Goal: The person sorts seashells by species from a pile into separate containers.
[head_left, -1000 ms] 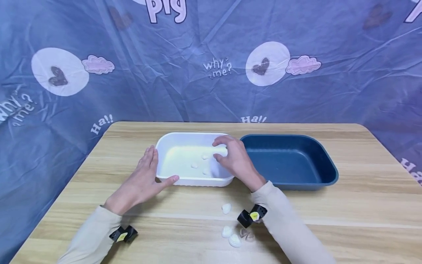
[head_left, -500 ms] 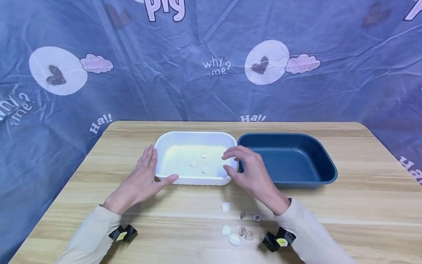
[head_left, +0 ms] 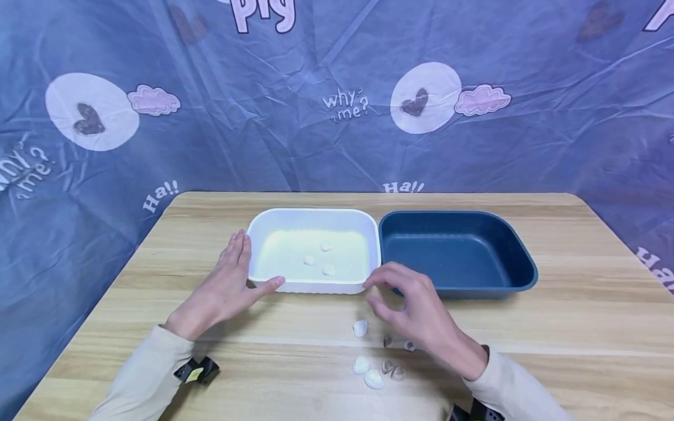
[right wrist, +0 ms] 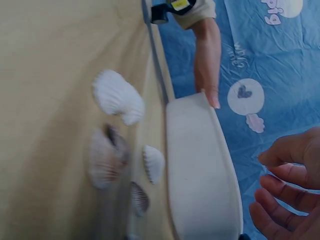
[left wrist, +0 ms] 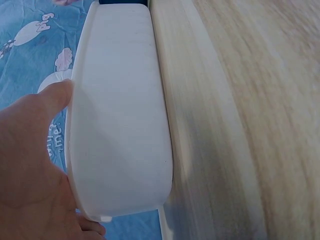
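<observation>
White tray (head_left: 316, 287) already holds three shells (head_left: 329, 270), seven others (head_left: 374, 379) remain outside toward five o'clock, left hand (head_left: 218, 292) spread against it, right hand (head_left: 418, 310) loosely curved, pinching nothing

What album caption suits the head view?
Left hand touches a white rectangular tray holding three pale seashells; right hand hovers near white and brown seashells.
</observation>
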Tool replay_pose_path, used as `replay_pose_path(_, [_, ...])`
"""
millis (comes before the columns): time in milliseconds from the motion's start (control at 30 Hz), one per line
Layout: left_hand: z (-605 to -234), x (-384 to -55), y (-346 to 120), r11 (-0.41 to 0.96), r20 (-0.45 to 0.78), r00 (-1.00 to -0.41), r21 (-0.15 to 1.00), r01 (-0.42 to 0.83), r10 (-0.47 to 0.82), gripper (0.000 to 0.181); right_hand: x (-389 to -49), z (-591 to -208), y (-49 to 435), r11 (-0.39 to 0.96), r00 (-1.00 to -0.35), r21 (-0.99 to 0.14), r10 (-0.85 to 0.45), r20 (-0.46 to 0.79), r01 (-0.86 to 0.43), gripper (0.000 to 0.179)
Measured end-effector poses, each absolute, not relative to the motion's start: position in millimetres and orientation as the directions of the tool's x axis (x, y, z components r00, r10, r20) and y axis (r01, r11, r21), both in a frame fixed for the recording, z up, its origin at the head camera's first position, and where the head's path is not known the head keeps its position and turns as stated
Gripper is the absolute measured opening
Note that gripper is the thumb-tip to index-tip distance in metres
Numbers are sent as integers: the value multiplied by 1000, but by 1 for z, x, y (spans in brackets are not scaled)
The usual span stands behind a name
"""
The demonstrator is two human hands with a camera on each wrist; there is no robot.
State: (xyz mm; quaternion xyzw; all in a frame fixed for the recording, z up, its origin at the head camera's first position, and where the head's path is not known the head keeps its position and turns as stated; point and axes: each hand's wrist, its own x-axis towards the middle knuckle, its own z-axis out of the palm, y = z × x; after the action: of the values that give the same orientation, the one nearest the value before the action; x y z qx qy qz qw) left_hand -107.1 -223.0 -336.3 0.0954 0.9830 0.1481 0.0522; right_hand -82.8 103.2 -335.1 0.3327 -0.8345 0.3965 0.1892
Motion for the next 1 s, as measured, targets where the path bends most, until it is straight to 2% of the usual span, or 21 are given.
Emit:
replay_pose_path(300, [-337, -107, -223, 938, -82, -976, 301, 170, 203, 115, -72, -347, 108, 404, -680, -549, -486, 549, -732, 28])
replay_pose_path(400, [-337, -107, -223, 937, -83, -975, 305, 170, 204, 115, -69, -350, 113, 372, -621, -510, -597, 508, -776, 24])
replay_pose_path(533, [-337, -108, -223, 936, -80, -975, 306, 172, 206, 115, -66, -356, 124, 282, -493, -479, -772, 401, -831, 20])
replay_pose_path(600, [-336, -108, -224, 936, -78, -975, 304, 175, 208, 115, -65, -360, 129, 253, -451, -481, -818, 357, -839, 20])
replay_pose_path(833, [-336, -108, -224, 933, -87, -975, 316, 169, 206, 115, -65, -370, 137, 206, -365, -421, -866, 343, -883, 30])
replay_pose_path(1000, [-336, -108, -224, 933, -88, -975, 319, 168, 206, 114, -65, -373, 138, 205, -345, -397, -882, 322, -895, 30])
